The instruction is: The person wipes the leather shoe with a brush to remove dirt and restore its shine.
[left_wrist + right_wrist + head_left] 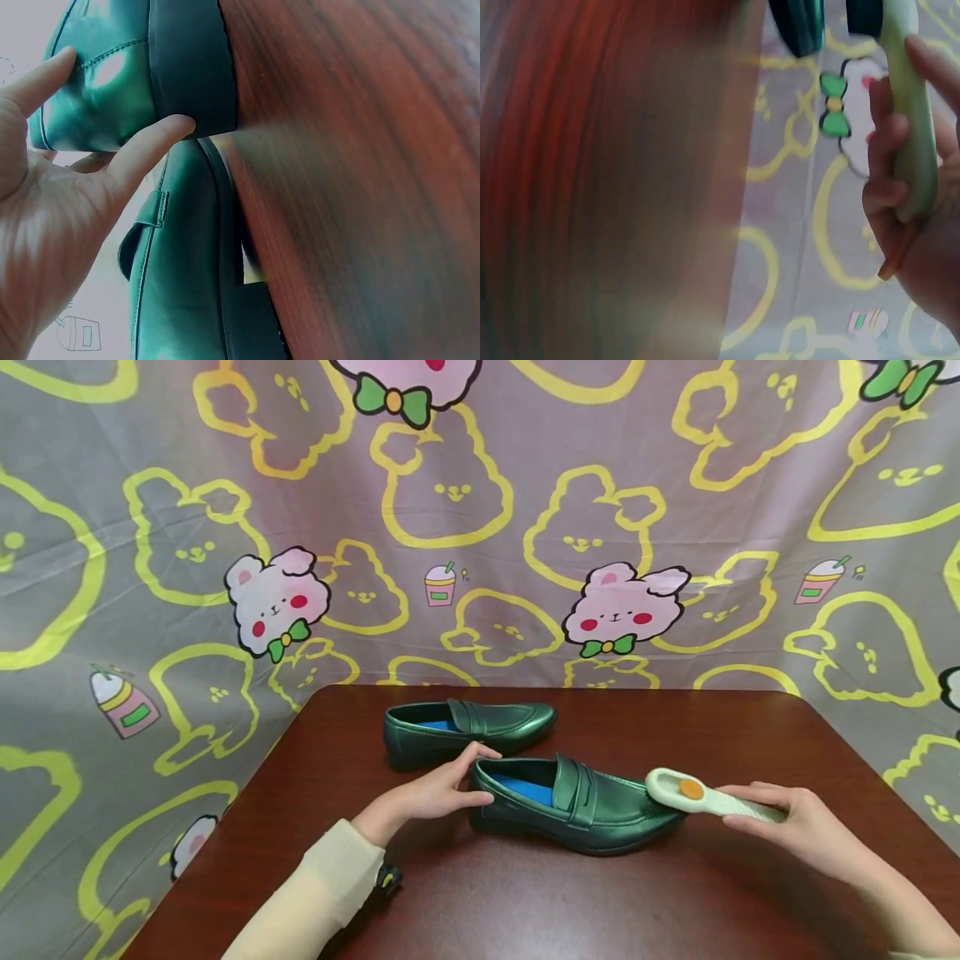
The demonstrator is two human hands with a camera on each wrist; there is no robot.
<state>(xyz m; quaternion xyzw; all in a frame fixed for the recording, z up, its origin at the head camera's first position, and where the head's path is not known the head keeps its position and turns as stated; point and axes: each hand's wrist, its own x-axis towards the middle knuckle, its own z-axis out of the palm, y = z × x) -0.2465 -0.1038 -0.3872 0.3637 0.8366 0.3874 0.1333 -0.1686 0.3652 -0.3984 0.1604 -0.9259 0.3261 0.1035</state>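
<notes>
A dark green penny loafer [626,833] with a blue insole sits upright on the table, toe to the right. At its heel, my left hand [431,789] holds the back of the shoe. The left wrist view shows finger and thumb spread against the heel [116,71]. My right hand [806,827] grips the handle of a pale green brush [723,803] with an orange button. The brush head overlaps the loafer's toe, its underside mostly hidden. In the right wrist view, fingers wrap around the handle [913,142], and an orange tab [897,259] sticks out at its end.
The matching loafer [423,750] stands just behind, also toe to the right. Both are on a dark reddish-brown table [525,910]. A patterned cloth [495,460] hangs behind the far edge. A black strap piece [387,878] shows by the left sleeve.
</notes>
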